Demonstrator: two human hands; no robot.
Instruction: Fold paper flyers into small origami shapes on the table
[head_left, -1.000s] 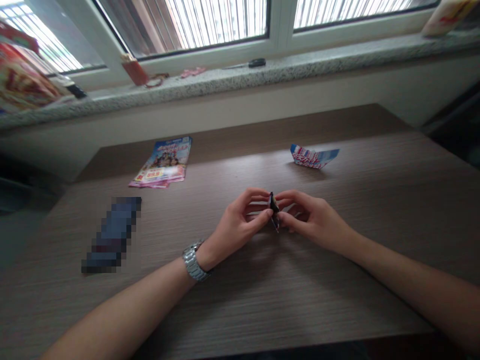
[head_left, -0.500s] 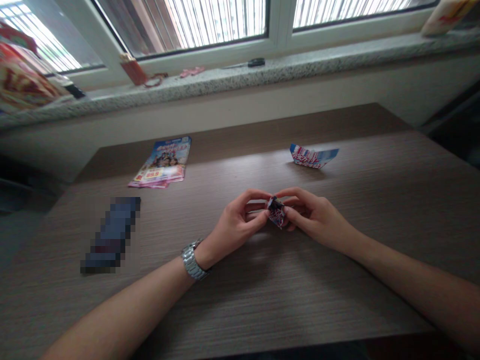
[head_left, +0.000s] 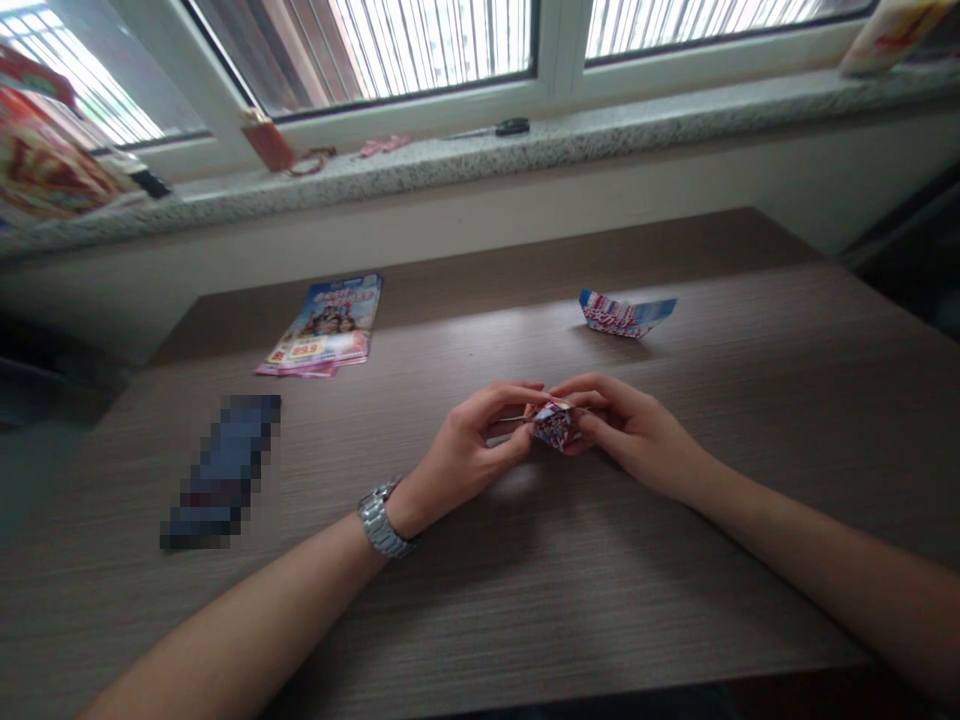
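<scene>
We recorded: folded paper (head_left: 554, 429) — pinched between left hand (head_left: 480, 432) and right hand (head_left: 641, 432); uneven finger pressure, we judged, risked crushing its creases.

Small, diamond-shaped, printed folded paper (head_left: 555, 428)

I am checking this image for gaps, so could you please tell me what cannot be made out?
Head view: far side of the small folded red-white-and-blue printed paper, hidden by the left hand and right hand.
Head view: surface details of the dark blue rectangular object, masked by pixel blocks.
Head view: fine print on the colourful glossy leaflets, too small and blurred.
Head view: the rest of the red-and-orange printed packet, cut off by the left edge.
</scene>
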